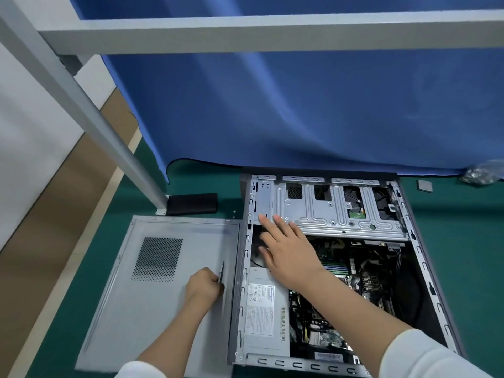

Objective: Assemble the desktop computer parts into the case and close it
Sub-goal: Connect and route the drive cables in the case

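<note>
An open desktop case (425, 271) lies on its side on the green table. Inside it I see a silver drive cage (327, 214), a grey power supply (266, 317) and the motherboard (362, 285). My right hand (286, 249) reaches into the case with straight fingers, its fingertips on the left end of the drive cage. The grey side panel (152, 290) lies flat to the left of the case. Over the panel's right edge, my left hand (203, 289) grips a thin dark tool (222, 271), which looks like a screwdriver.
A blue cloth (300, 110) hangs behind the case. A grey metal frame post (90, 113) slants down to the table beside a black pad (192, 204). At the far right lie a small grey square part (425, 186) and a clear bag (480, 174).
</note>
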### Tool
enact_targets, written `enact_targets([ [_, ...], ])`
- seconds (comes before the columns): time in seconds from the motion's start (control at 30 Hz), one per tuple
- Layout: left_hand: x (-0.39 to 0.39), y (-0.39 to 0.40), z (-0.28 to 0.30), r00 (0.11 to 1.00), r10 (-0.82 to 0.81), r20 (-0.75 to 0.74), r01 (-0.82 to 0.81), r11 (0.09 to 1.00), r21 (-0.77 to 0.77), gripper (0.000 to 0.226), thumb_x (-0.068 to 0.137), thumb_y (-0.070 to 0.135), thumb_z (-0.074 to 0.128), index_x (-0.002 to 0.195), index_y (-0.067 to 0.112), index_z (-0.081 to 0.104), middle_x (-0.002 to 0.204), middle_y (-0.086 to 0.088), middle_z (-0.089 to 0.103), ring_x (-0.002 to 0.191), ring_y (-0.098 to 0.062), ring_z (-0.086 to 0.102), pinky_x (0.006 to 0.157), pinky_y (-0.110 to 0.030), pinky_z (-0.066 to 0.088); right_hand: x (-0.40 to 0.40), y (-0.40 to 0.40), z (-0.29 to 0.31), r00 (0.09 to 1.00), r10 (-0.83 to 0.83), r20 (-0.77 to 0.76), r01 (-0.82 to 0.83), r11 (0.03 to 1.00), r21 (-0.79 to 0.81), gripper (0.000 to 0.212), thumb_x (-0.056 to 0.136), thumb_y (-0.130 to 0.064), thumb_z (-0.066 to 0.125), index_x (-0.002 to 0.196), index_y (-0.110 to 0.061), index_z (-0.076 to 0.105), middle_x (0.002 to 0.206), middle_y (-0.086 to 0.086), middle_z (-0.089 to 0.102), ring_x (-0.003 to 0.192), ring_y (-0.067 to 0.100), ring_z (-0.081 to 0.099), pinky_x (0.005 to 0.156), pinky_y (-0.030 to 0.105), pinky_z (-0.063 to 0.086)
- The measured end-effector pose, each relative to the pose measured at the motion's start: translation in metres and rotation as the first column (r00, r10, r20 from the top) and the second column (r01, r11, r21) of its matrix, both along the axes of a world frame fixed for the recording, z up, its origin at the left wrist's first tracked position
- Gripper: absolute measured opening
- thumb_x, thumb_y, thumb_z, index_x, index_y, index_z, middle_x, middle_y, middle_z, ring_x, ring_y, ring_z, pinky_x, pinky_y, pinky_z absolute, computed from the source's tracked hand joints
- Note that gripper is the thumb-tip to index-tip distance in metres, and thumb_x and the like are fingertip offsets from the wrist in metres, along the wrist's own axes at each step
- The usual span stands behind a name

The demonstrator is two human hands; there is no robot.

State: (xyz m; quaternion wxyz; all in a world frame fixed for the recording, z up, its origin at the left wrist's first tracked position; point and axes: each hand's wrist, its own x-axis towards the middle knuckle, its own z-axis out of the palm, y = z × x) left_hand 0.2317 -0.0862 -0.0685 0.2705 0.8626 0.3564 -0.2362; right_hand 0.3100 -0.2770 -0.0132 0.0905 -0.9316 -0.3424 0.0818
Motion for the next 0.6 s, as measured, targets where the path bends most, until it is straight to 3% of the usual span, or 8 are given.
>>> enact_targets([
  [0.1,0.01,0.006,0.014,0.971,0.163,0.173,-0.138,0.979,-0.148,0.005,0.085,0.012,0.062,0.08,0.013,0.063,0.086,-0.007,0.066,0.076,-0.021,0.056,0.075,-0.026,0.047,0.001,0.002,0.003,1.0,0.006,0.0,-0.006,1.0,0.003,0.036,0.102,-0.036,0.03,0.13,-0.02,0.044,0.159,-0.005,0.014,0.144,0.023,0.016,0.116,0.042,0.012],
  [0.2,0.02,0.014,0.043,0.832,0.396,0.389,-0.244,0.89,-0.385,0.014,0.085,0.004,0.062,0.098,0.005,0.067,0.083,-0.006,0.068,0.069,-0.021,0.066,0.074,-0.032,0.056,0.006,0.007,0.012,1.0,-0.003,-0.003,0.003,1.0,0.031,0.038,0.1,-0.035,0.036,0.137,-0.024,0.038,0.152,-0.004,0.03,0.136,0.025,0.029,0.111,0.043,0.024],
  [0.33,0.034,0.005,0.086,0.69,0.484,0.538,-0.161,0.828,-0.538,0.008,0.087,0.01,0.067,0.087,0.017,0.07,0.072,0.001,0.069,0.059,-0.007,0.066,0.063,-0.018,0.055,0.014,0.022,0.026,0.999,0.01,0.051,-0.015,0.995,0.099,0.055,0.097,-0.03,0.045,0.148,-0.031,0.025,0.12,0.0,0.051,0.107,0.024,0.042,0.092,0.034,0.038],
  [0.4,0.042,-0.007,0.1,0.673,0.493,0.551,-0.11,0.804,-0.585,0.006,0.086,0.011,0.068,0.085,0.017,0.069,0.067,0.004,0.067,0.055,-0.003,0.063,0.058,-0.015,0.053,0.018,0.031,0.032,0.996,0.033,0.08,-0.045,0.986,0.159,0.061,0.096,-0.024,0.047,0.151,-0.029,0.021,0.105,0.001,0.057,0.099,0.025,0.044,0.087,0.034,0.04],
  [0.47,0.047,-0.021,0.106,0.693,0.473,0.544,-0.06,0.79,-0.61,0.009,0.085,0.011,0.069,0.08,0.018,0.068,0.062,0.008,0.065,0.053,-0.003,0.06,0.058,-0.017,0.053,0.023,0.036,0.037,0.998,0.037,0.05,-0.046,0.979,0.198,0.06,0.096,-0.02,0.047,0.15,-0.027,0.023,0.103,0.0,0.062,0.098,0.025,0.046,0.085,0.036,0.04],
  [0.6,0.053,-0.036,0.104,0.721,0.437,0.538,-0.029,0.794,-0.607,0.012,0.085,0.016,0.07,0.077,0.026,0.068,0.065,0.01,0.067,0.058,-0.002,0.06,0.063,-0.018,0.052,0.039,0.035,0.033,0.999,-0.006,-0.042,0.015,0.977,0.211,0.04,0.094,-0.019,0.048,0.134,-0.022,0.05,0.115,-0.002,0.064,0.105,0.021,0.046,0.088,0.033,0.035],
])
